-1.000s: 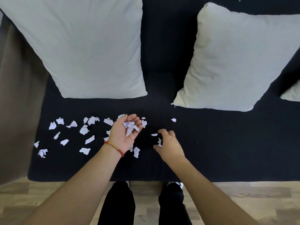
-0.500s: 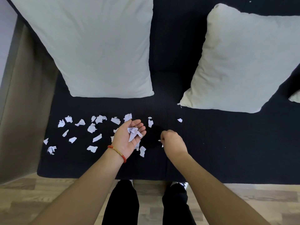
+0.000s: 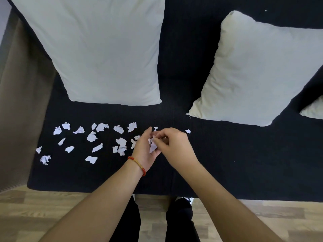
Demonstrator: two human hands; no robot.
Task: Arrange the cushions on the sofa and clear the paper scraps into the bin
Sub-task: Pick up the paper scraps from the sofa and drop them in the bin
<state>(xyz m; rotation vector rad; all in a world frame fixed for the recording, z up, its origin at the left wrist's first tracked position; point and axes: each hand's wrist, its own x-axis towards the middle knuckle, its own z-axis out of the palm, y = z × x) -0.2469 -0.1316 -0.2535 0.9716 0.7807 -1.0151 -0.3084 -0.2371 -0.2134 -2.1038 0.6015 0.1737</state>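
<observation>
Several white paper scraps (image 3: 90, 137) lie scattered on the black sofa seat (image 3: 227, 163), mostly to the left of my hands. My left hand (image 3: 145, 151), palm up with a red and gold bracelet on the wrist, cups a small bunch of gathered scraps (image 3: 153, 146). My right hand (image 3: 174, 145) sits against it, its fingertips pinching a scrap into the left palm. One lone scrap (image 3: 188, 131) lies just right of my right hand. Two large white cushions lean on the sofa back: one at left (image 3: 97, 49), one at right (image 3: 262, 70).
A corner of a third white cushion (image 3: 312, 110) shows at the right edge. A brown sofa arm (image 3: 19, 105) bounds the seat on the left. Wooden floor (image 3: 43, 212) runs along the bottom, with my dark trouser legs (image 3: 153, 222) at the seat's front edge. No bin is in view.
My right hand has lifted off the seat and moved left to meet my left palm, bringing a scrap with it. The left hand stays cupped.
</observation>
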